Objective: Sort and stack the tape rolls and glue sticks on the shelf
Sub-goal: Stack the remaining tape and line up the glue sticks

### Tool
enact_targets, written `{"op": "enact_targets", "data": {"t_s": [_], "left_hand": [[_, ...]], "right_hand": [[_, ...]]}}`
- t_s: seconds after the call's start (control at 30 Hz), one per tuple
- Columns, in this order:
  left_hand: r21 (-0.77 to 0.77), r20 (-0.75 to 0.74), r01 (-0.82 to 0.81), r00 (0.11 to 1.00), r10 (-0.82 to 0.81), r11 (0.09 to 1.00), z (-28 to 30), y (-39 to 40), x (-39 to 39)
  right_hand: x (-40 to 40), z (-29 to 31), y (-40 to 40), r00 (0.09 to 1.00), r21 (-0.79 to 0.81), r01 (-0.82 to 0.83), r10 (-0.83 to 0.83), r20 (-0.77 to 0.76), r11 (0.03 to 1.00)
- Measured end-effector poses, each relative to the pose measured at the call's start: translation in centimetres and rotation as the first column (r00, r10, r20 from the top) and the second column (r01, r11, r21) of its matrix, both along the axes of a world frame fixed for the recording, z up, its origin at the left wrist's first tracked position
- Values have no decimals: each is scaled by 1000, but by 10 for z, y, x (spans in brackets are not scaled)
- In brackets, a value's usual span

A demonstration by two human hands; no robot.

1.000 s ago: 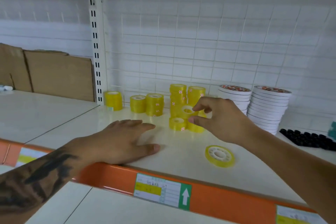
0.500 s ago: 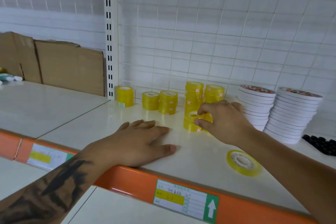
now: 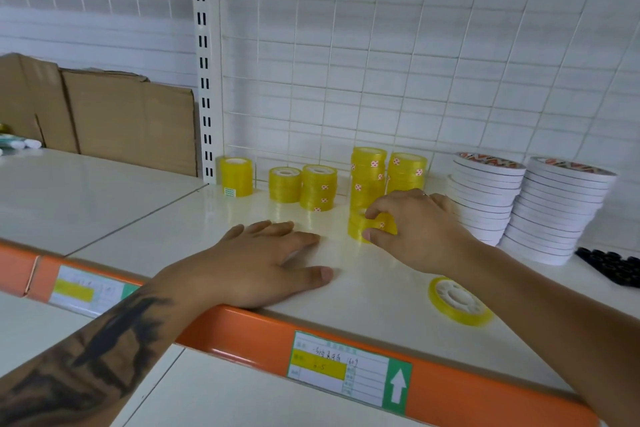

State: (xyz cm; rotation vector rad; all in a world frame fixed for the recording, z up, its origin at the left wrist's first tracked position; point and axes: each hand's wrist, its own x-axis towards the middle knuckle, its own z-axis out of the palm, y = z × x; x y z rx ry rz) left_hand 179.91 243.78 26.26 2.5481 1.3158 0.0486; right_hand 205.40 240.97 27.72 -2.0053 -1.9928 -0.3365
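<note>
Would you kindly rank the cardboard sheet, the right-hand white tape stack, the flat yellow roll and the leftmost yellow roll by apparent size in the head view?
Largest to smallest:
1. cardboard sheet
2. white tape stack
3. flat yellow roll, though it lies nearest the camera, so its lead over the last is unsure
4. leftmost yellow roll

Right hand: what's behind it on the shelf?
Behind the right hand stand two tall stacks of yellow tape rolls. Its grip pinches a short yellow stack in front. The stacks' bases and whatever lies behind the palm are covered.
</note>
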Motion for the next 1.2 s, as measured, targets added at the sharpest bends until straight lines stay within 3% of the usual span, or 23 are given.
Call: {"op": "enact_targets", "data": {"t_s": [0.43, 0.6, 0.7, 0.83, 0.9, 1.1, 1.2], "left_hand": [[12, 35, -4, 999, 3, 1000, -3, 5, -2], [45, 87, 2, 996, -6, 999, -7, 8, -4], [75, 117, 22, 993, -31, 997, -6, 7, -4], [114, 157, 37, 986, -54, 993, -3, 3, -3], [135, 186, 53, 979, -78, 989, -5, 3, -2], [157, 322, 162, 924, -206, 974, 7, -14, 7], [240, 322, 258, 888, -328, 936, 16, -32, 17]], "right_hand": [[-6, 3, 1, 998, 16, -48, 49, -47, 999], [2, 23, -28, 977, 45, -191, 194, -90, 981], [12, 34, -68, 966, -68, -223, 211, -148, 972], [31, 31, -117, 984, -318, -173, 149, -100, 932], [40, 24, -132, 985, -355, -161, 125, -122, 921], [38, 15, -136, 943, -180, -146, 81, -323, 973], [17, 25, -128, 896, -98, -216, 158, -415, 971]]}}
